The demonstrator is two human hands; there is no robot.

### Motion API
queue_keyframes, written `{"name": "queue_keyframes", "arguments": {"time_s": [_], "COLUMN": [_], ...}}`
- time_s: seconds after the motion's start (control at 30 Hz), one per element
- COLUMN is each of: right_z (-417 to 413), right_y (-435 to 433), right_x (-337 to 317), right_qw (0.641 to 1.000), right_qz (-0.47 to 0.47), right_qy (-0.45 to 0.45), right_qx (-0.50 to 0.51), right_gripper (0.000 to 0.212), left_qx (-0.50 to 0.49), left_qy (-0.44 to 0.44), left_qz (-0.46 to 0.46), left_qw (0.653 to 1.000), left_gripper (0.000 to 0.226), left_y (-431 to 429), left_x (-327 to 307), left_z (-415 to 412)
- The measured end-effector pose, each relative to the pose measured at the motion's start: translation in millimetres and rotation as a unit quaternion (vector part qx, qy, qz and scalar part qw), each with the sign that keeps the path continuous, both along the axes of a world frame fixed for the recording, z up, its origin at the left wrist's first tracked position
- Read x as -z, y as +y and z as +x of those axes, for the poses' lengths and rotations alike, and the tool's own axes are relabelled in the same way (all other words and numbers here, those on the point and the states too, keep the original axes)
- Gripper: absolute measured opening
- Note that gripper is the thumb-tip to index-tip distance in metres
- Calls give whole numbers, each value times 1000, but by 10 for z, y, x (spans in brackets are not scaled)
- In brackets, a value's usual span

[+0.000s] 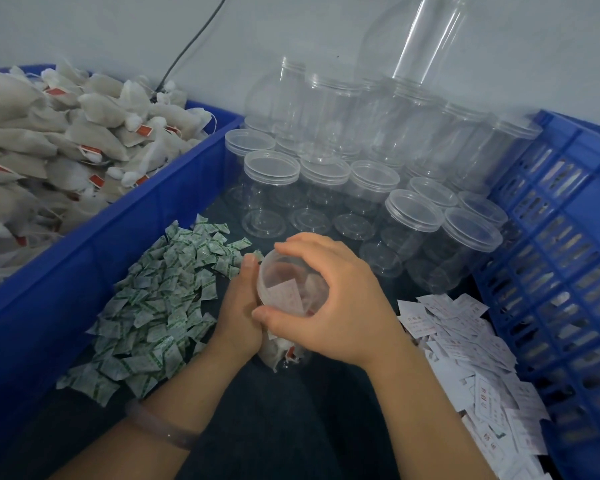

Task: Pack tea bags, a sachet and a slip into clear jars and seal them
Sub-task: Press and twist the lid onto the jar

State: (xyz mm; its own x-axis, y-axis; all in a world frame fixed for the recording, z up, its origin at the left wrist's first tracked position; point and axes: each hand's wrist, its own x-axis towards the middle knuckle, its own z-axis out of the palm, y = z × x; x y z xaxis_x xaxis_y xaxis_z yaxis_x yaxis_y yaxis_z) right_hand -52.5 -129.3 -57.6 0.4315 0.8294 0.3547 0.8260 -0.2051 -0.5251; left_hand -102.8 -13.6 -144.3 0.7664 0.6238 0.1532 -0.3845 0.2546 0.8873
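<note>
Your right hand (340,303) curls round the top of the clear jar (283,271) and your left hand (239,313) clasps its side, the jar tilted between them (tea bags (277,351) and a slip (288,294) show inside). Just left of the grip lie green-printed sachets (153,306), to its right loose slips (465,348), beyond it capped empty jars (361,188)

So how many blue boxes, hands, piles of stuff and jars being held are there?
Blue boxes: 2, solid box, slatted box
Hands: 2, left hand, right hand
Piles: 3, tea bags, sachets, slips
Held jar: 1
Total: 8
</note>
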Motion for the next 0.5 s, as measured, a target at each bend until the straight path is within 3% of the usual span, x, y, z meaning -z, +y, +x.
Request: {"name": "queue_keyframes", "arguments": {"time_s": [0.17,0.27,0.4,0.5], "right_z": [12,79,179,230], "right_y": [16,-7,-77,-137], "right_x": [4,2,-34,-107], "right_qw": [1000,998,992,992], "right_qz": [14,31,57,12], "right_qy": [20,47,107,123], "right_qx": [15,19,31,32], "right_gripper": [66,66,55,57], "left_qx": [-21,31,110,95], "left_qy": [12,16,17,46], "left_qz": [32,72,163,230], "left_qw": [999,997,980,967], "left_gripper": [62,74,72,74], "left_y": [-13,-35,-21,-76], "left_x": [-10,-79,-196,-200], "left_z": [8,-23,-106,-136]}}
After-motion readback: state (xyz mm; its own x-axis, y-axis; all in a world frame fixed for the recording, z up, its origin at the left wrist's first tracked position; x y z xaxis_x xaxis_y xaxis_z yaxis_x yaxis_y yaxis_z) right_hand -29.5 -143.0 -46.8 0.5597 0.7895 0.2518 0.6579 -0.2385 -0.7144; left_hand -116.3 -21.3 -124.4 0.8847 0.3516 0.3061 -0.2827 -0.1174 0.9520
